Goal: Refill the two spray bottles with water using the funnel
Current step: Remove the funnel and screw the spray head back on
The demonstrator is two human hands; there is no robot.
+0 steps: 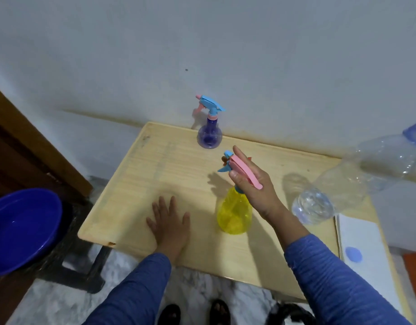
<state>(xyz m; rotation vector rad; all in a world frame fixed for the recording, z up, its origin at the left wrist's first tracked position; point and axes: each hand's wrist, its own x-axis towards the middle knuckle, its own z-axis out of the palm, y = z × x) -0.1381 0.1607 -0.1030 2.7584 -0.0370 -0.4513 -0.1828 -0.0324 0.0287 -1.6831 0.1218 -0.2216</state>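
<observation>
A yellow spray bottle [234, 213] stands near the middle of the wooden table [136, 184]. My right hand [256, 184] grips its pink and blue spray head from above. My left hand [169, 222] rests flat on the table, fingers spread, to the left of the yellow bottle. A purple spray bottle [209, 134] with a blue and pink head stands upright at the far edge by the wall. A large clear plastic water bottle [338, 184] with a blue cap stands at the right. No funnel is in view.
A blue basin [19, 228] sits on a dark stool to the left of the table. A white paper with a blue disc [353, 254] lies at the table's right end. My feet show below on the marble floor.
</observation>
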